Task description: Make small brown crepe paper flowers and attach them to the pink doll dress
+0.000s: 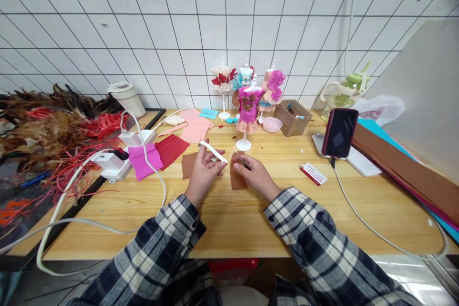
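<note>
My left hand (202,172) is closed on a white strip (213,151) that curls up from my fingers and points right. My right hand (253,174) is closed on small metal scissors or tweezers (242,159), whose tip points toward the strip, and it also pinches a brown paper piece (236,179). Another brown paper piece (188,165) lies under my left hand. Both hands hover over the wooden table (251,220), just in front of a small mannequin in a pink dress (248,110) on a white stand.
Two more dressed mannequins (224,81) stand behind, beside a pink bowl (272,125) and cardboard box (293,117). Pink and red paper sheets (158,153), chargers with white cables (114,162) and feathers (46,129) lie left. A propped phone (339,132), paper rolls (405,167) and a bottle (344,93) stand right.
</note>
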Available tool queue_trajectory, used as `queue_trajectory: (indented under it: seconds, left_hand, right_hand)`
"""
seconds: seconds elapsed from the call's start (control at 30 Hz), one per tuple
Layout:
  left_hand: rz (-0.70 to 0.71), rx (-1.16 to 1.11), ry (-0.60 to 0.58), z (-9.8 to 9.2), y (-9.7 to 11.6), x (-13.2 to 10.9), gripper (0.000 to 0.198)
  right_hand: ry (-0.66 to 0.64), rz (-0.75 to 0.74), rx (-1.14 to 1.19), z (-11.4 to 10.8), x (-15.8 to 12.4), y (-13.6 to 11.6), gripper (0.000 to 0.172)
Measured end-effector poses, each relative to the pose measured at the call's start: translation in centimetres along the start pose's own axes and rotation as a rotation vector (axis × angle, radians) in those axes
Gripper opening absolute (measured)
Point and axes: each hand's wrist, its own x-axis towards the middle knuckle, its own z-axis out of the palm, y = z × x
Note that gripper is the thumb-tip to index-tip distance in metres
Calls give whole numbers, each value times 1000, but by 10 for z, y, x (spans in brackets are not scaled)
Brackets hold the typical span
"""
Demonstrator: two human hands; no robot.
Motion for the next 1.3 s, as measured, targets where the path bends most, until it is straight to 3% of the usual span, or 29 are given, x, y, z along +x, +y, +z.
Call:
queue_trajectory:
  seconds: [0.2, 0.5, 1.03, 1.3]
  left_hand:
    - [25, 13, -16, 3, -1, -2, 97]
    - [141, 41, 88, 1, 0, 1, 90]
    - [128, 82, 26, 2, -1, -2, 90]
    - [133, 100, 18, 4, 2, -4, 91]
  right_hand:
    - [73, -26, -49, 2, -6, -3, 32]
    - [-85, -94, -334, 7, -16, -10, 31]
    - [-51, -83, -567, 4, -17, -21, 28]
    - [-35, -80, -510, 3, -16, -20, 26]
